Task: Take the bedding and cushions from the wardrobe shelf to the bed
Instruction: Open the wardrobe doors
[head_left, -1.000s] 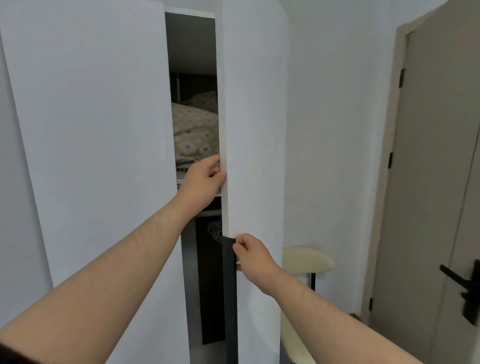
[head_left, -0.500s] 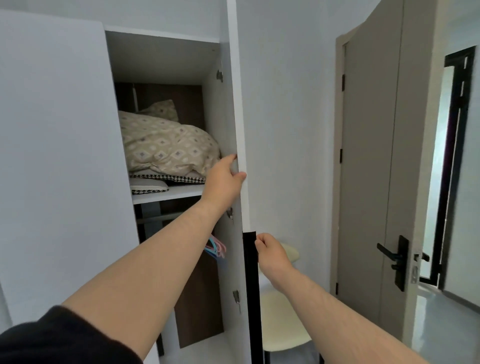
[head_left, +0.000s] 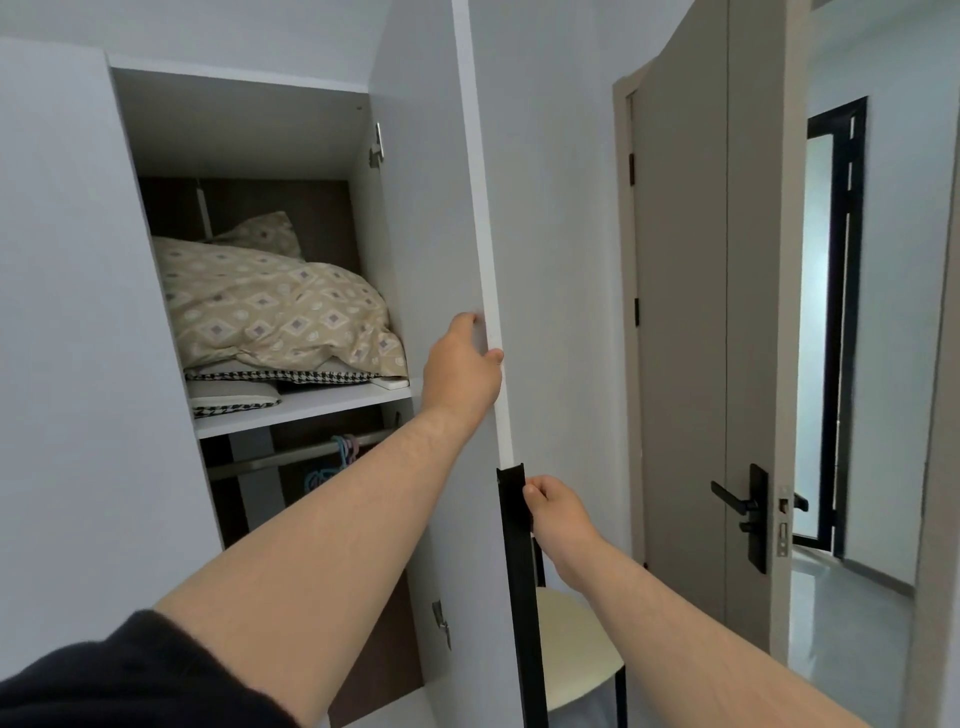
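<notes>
The wardrobe door (head_left: 441, 208) has swung wide; left hand (head_left: 460, 369) and right hand (head_left: 558, 512) each grip its edge. Left of it, bedding (head_left: 275, 306) and cushions (head_left: 234, 397) lie exposed on the shelf (head_left: 311, 410), now reachable

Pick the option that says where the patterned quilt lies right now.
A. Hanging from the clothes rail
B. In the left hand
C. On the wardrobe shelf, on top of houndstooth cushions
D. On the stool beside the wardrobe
C: the quilt lies piled on the shelf over the houndstooth cushions, while both hands hold the door edge.
</notes>
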